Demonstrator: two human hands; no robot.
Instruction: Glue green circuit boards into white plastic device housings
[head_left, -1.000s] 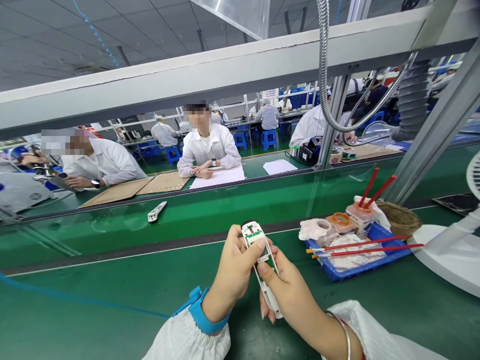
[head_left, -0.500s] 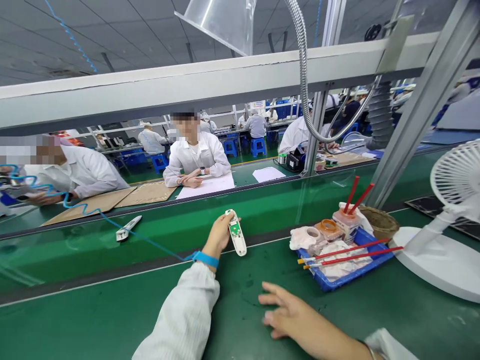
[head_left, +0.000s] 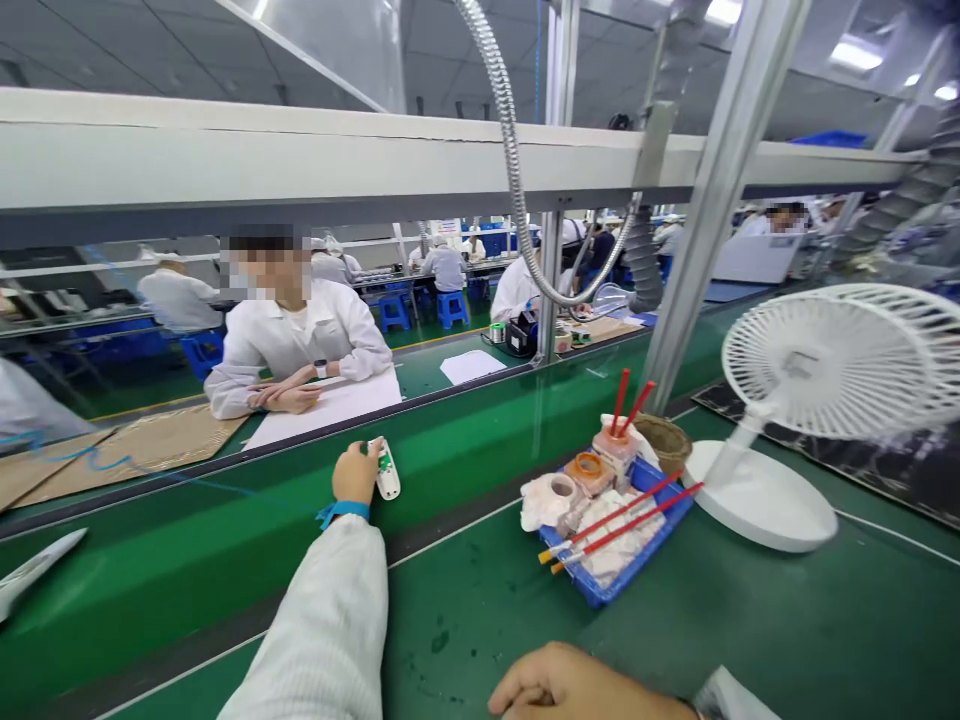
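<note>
My left hand [head_left: 355, 472], wearing a blue wrist strap, reaches out over the green conveyor belt. Its fingers are closed on the upper end of a long white plastic casing [head_left: 388, 482] that has a small green circuit board inside. Whether the casing rests on the belt or is just above it, I cannot tell. My right hand [head_left: 559, 685] is low over the green worktop at the bottom edge, fingers curled together, nothing visible in them; its lower part is cut off.
A blue tray [head_left: 600, 592] on the worktop holds jars, white cloth and red-handled brushes [head_left: 626, 525]. Right of it stand a brown pot [head_left: 664, 440] and a white fan [head_left: 765, 500]. Another white casing [head_left: 41, 570] lies on the belt at left. Across the belt sits a co-worker [head_left: 300, 350], arms folded.
My left hand has carried the casing farther out over the belt. My right hand has drawn back lower, its spread fingers now curled. The view has turned to the right.
</note>
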